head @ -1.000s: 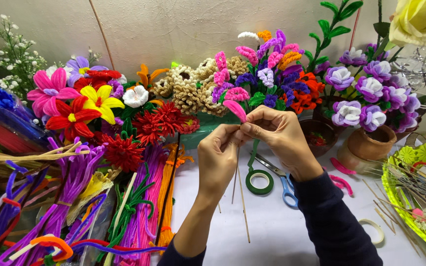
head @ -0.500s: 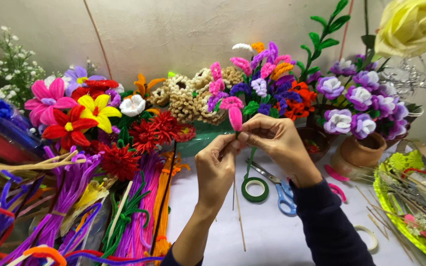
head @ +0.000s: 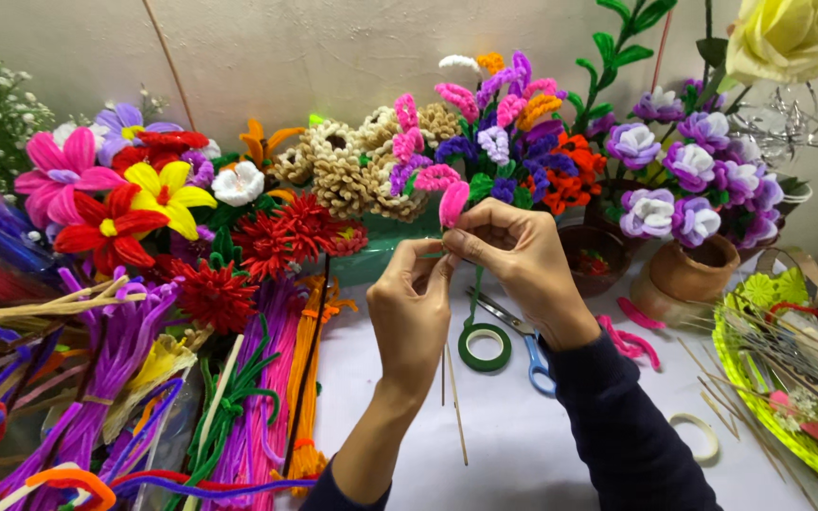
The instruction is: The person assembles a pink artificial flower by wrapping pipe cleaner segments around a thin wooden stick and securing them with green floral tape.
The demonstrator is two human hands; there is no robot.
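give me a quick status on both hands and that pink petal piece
Left hand and right hand both pinched at the base of the pink petal. Green tape roll hangs below. Scissors beneath, nothing blocking.

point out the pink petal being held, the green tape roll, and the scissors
pink petal (head: 453,202), head view, middle of the fuzzy loop above the fingers.
green tape roll (head: 484,360), head view, front of its ring on the table.
scissors (head: 540,371), head view, on the blue handle loop.

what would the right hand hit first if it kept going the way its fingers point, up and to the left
Probably the pink petal that the right hand already pinches; beyond it, the beige looped flowers, though depth is unclear.
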